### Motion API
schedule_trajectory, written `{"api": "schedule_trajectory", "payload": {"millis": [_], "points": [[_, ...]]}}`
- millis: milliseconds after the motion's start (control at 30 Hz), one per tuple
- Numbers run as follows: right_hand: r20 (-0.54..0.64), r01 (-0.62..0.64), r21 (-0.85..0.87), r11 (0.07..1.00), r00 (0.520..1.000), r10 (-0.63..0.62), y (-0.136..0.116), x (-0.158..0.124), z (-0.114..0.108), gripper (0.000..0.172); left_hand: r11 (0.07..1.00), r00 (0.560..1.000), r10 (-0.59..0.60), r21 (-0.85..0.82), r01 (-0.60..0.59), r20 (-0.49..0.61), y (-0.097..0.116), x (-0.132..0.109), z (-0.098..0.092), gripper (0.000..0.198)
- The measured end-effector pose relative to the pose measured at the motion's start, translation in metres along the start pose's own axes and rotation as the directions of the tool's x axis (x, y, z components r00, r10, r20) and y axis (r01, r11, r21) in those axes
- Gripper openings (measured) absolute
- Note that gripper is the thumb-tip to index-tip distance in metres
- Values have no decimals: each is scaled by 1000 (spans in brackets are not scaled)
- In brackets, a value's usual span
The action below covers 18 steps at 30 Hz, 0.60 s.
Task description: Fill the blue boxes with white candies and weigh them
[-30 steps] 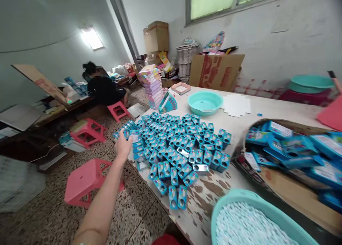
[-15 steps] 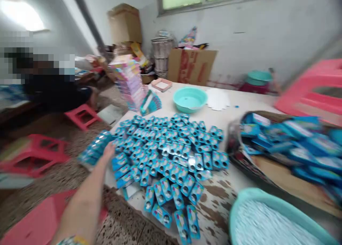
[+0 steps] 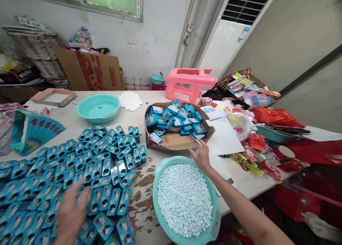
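My left hand (image 3: 70, 216) hovers blurred over the near rows of small blue boxes (image 3: 80, 166) spread across the table, fingers spread. My right hand (image 3: 201, 155) reaches out, fingers extended, to the near edge of the cardboard tray (image 3: 176, 141) that holds more blue boxes (image 3: 173, 118). Just below that hand sits a teal basin (image 3: 160, 168) filled with small white pellets (image 3: 184, 198).
An empty teal basin (image 3: 98, 108) and white cards (image 3: 130, 100) lie further back. A pink stool (image 3: 190, 84) lies on its side on the table. Paper sheets (image 3: 224, 136), wrappers and red bags (image 3: 278, 116) crowd the right. A cardboard box (image 3: 91, 70) leans against the wall.
The view has swung right, away from the seated person. My left hand came back from the far table edge to the near boxes. My right hand has come into view at the tray.
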State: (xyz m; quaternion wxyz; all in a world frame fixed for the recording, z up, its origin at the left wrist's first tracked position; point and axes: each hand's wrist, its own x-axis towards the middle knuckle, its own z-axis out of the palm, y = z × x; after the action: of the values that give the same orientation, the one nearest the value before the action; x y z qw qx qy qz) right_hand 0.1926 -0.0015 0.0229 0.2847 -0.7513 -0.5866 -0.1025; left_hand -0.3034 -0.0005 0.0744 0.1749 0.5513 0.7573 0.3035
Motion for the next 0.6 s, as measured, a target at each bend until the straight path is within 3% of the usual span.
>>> {"api": "schedule_trajectory", "payload": {"millis": [67,167,233,300,400,500,600], "points": [[111,70,18,997,991,-71,-16,56,11,53,956,958,243,-204,-210,151,38,-28,62,32],[252,81,82,993,963,-99,-42,135,34,54,788,748,606,-335,-517,270,82,-84,146,31],[280,-7,133,991,959,-31,-57,180,53,57,707,628,706,-270,-654,327,94,-118,190,34],[280,-108,167,980,958,58,-66,213,73,62,659,565,718,-136,-740,406,93,-140,222,39],[339,-227,196,954,928,151,-68,233,100,62,643,567,650,33,-765,507,87,-154,245,47],[422,-250,222,942,896,138,-57,220,113,59,719,661,550,112,-685,510,93,-153,247,44],[485,-219,288,932,873,55,-36,194,106,61,820,758,443,125,-558,479,102,-146,244,44]]}}
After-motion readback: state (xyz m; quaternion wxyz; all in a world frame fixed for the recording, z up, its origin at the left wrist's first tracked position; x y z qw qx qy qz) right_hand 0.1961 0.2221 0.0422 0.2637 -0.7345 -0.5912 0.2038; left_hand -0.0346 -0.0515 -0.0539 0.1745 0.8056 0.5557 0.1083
